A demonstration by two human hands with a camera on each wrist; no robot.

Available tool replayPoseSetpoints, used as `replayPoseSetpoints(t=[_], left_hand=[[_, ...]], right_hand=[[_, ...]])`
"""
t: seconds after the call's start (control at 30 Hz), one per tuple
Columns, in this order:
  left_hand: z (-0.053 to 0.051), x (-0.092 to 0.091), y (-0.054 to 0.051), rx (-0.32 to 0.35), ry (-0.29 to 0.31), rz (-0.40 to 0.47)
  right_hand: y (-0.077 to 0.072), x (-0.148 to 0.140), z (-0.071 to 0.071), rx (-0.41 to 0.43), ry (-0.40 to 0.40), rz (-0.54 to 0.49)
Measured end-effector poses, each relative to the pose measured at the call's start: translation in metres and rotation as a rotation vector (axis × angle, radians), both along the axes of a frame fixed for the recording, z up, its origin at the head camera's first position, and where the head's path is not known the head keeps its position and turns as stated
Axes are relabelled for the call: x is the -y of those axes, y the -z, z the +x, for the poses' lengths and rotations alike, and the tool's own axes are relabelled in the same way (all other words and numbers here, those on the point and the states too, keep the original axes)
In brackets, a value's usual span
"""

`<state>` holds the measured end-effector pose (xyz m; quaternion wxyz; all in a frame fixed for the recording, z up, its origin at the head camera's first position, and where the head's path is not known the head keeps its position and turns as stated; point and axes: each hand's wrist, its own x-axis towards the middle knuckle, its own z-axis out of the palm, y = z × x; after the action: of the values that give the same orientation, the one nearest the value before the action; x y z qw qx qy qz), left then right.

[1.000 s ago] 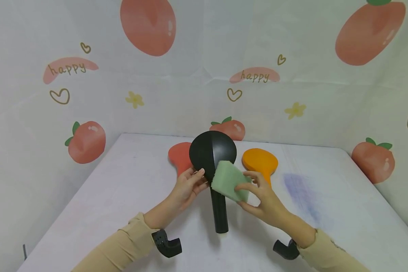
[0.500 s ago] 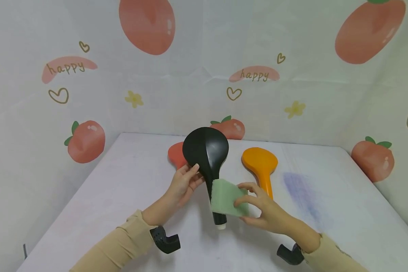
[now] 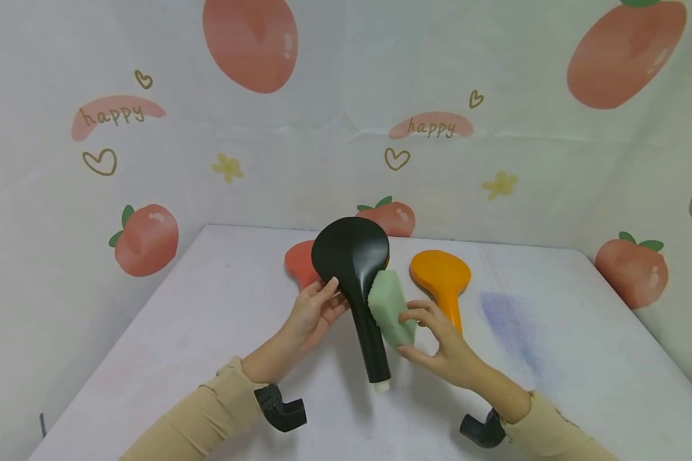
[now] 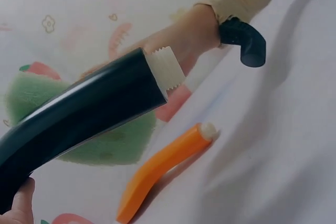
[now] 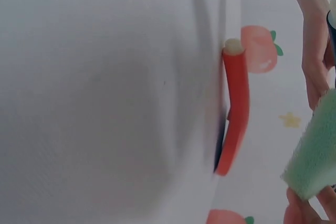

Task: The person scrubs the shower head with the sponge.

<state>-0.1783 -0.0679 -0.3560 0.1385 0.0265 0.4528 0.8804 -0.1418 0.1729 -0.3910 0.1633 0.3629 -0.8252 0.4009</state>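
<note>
A black handheld shower head (image 3: 352, 250) is held up above the table, its round face at the top and a white threaded end (image 4: 167, 69) at the handle's bottom. My left hand (image 3: 314, 317) grips it at the neck, thumb in front. My right hand (image 3: 446, 352) pinches a light green sponge (image 3: 389, 307) between thumb and fingers. The sponge lies along the right side of the handle, near the neck. In the left wrist view, the handle hides part of the sponge (image 4: 113, 142).
A red shower head (image 3: 300, 261) lies on the white table (image 3: 219, 320) behind the black one, partly covered by it. An orange shower head (image 3: 441, 275) lies to the right, beyond my right hand. A purple smudge (image 3: 510, 326) marks the tabletop. A printed backdrop hangs behind.
The sponge went from the neck's front down to the lower handle, then back up along its right side. The shower head shifted a little left and turned slightly in my left hand.
</note>
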Motion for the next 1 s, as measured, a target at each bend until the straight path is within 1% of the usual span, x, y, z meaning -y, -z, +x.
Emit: replayPoseSetpoints(t=[0.13,0.17,0.23,0.33,0.4,0.43,0.5,0.6,0.73,0.8,0.87,1.0], left_hand=[[-0.001,0.001,-0.003,0.007,-0.038,0.010],[-0.001,0.001,-0.003,0.006,-0.050,0.010],[-0.001,0.002,-0.005,0.004,-0.079,0.012],[-0.002,0.004,-0.007,-0.005,-0.126,0.015],[-0.002,0.005,-0.008,-0.005,-0.154,0.021],[-0.002,0.006,-0.008,-0.006,-0.164,0.022],[-0.002,0.006,-0.008,-0.003,-0.177,0.026],[-0.001,0.004,-0.007,0.004,-0.173,0.026],[0.001,0.001,-0.003,-0.007,-0.140,0.018],[0.002,-0.001,-0.002,-0.022,-0.121,0.010],[0.003,-0.002,-0.001,-0.030,-0.109,0.001],[0.004,-0.003,-0.002,-0.044,-0.099,-0.022]], right_hand=[[0.004,-0.004,0.002,0.077,-0.096,-0.008],[0.005,-0.005,0.003,0.105,-0.114,-0.004],[0.006,-0.007,0.004,0.133,-0.154,0.008],[0.007,-0.011,0.006,0.152,-0.214,0.025],[0.007,-0.013,0.007,0.136,-0.245,0.028],[0.007,-0.013,0.008,0.135,-0.249,0.026],[0.007,-0.014,0.008,0.123,-0.236,0.017],[0.007,-0.012,0.008,0.112,-0.177,0.001],[0.007,-0.007,0.008,0.110,-0.077,-0.007],[0.006,-0.003,0.007,0.086,-0.046,-0.019],[0.005,0.000,0.007,0.067,-0.034,-0.037],[0.001,0.004,0.006,0.025,-0.042,-0.065]])
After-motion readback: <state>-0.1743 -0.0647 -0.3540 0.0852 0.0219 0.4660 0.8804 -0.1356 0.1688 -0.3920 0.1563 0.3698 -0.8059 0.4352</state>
